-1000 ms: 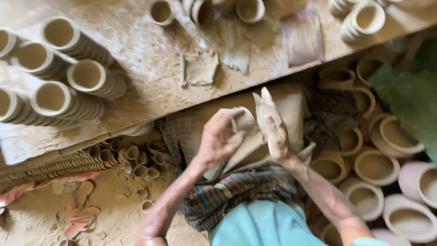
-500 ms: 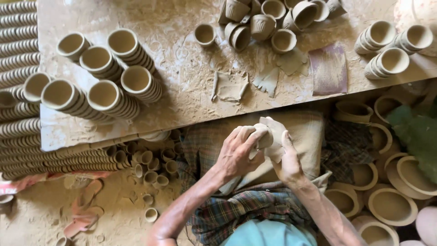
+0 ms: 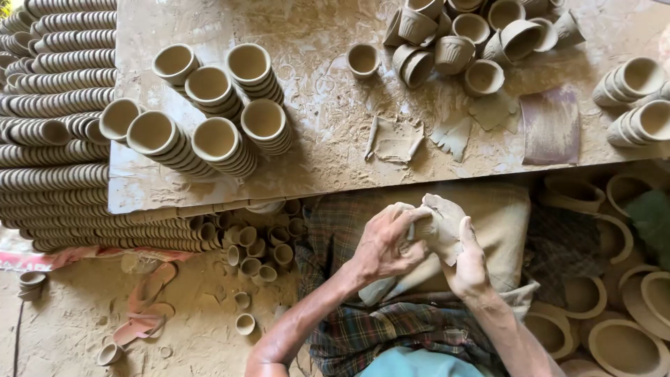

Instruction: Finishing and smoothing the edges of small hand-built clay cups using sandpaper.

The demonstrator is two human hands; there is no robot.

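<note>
Clay lump (image 3: 441,225): so the thing being worked is a grey, flattish wad of clay, held over the person's lap just below the near edge of the desk (image 3: 335,174), above a tan cloth (image 3: 499,223) spread on the knees.
Which way it points: long axis looks to run roughly toward and away from the desk, a bit tilted to the right, with the ragged end aimed at the desk. It's half covered, so I can't be exact.
Left hand (image 3: 384,244): curled fairly tight round the left side of the lump, fingers wrapped over it, thumb pressing in.
Right hand (image 3: 466,269): flatter, more open, palm against the right side and underside of the clay, thumb up along it.
Step in hand: looks to me like kneading or pressing the clay between both palms, not forming a cup yet.
What the next move calls for: my guess is an even squeeze from both sides and a firm hold, since the torn edge looks soft.
Around it: leaning stacks of pale cups (image 3: 209,119) on the left of the desk, a loose heap of single cups (image 3: 460,42) at the far right, clay scraps (image 3: 398,139) in between.
Floor: rows of stacked cups (image 3: 56,139) to the left, bigger bowls (image 3: 621,328) to the right.
</note>
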